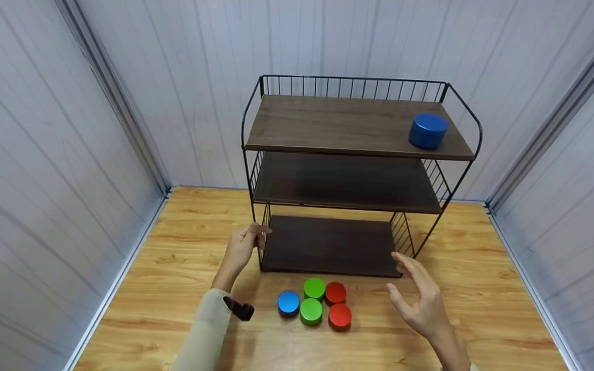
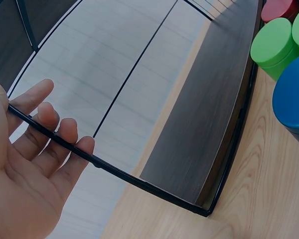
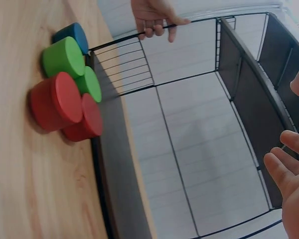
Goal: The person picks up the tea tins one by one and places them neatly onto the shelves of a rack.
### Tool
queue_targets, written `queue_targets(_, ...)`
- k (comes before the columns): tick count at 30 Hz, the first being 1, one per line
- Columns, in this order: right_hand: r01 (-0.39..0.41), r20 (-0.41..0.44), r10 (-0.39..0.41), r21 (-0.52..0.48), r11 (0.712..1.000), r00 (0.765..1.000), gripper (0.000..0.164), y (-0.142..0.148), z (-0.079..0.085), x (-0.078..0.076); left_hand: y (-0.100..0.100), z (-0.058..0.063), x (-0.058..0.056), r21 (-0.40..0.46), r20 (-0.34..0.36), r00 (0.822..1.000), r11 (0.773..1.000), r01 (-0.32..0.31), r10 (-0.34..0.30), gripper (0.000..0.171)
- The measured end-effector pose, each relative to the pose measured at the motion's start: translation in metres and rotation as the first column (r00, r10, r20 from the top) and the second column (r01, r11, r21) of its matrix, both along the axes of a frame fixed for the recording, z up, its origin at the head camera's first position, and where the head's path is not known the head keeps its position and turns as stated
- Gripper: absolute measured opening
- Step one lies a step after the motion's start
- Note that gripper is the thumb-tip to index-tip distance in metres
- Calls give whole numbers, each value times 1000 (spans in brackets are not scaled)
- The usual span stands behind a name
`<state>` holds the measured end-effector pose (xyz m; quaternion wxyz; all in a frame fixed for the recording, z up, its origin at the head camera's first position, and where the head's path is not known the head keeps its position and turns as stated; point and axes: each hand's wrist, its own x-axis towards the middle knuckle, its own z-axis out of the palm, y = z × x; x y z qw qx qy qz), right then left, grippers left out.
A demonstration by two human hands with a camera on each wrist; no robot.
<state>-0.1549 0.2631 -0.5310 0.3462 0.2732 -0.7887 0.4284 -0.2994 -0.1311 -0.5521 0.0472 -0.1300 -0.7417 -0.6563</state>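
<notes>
A three-tier shelf rack (image 1: 346, 180) with dark wooden boards and a black metal frame stands on the wooden surface. At its left front, my left hand (image 1: 245, 246) holds the thin black post; the left wrist view has the fingers (image 2: 67, 130) bent behind that post. My right hand (image 1: 421, 299) is beside the rack's lower right front corner, thumb and fingers spread, with nothing between them. Before the bottom board, a blue round tin (image 1: 289, 302), two green tins (image 1: 311, 310) and two red tins (image 1: 339, 316) stand close together. Another blue tin (image 1: 428, 131) sits at the top board's right end.
White ribbed panels (image 1: 214, 103) enclose the space at the back and both sides. Low wire rails (image 1: 353, 86) border the back of the top board. The light wooden surface (image 1: 173, 257) extends around the rack. A dark strap (image 1: 239, 309) circles my left wrist.
</notes>
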Motion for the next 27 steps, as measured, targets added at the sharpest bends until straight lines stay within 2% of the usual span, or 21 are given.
queue_targets(8,-7,15,8,-16,1000,1000,72,-9,-21,-9,1,1,2,-6,20,1000,1000,-13,13,48)
queue_targets(15,10,51,-9,-22,1000,999,72,-17,-38,-12,5,26,19,12,20,1000,1000,-6,6,48)
queue_targets(18,23,67,-22,-13,1000,998,75,-18,-47,-13,4,26,19,9,22,1000,1000,-4,4,48)
queue_targets(27,19,220,-23,21,1000,975,86,-17,-66,-8,3,26,18,-9,8,1000,1000,-3,3,48)
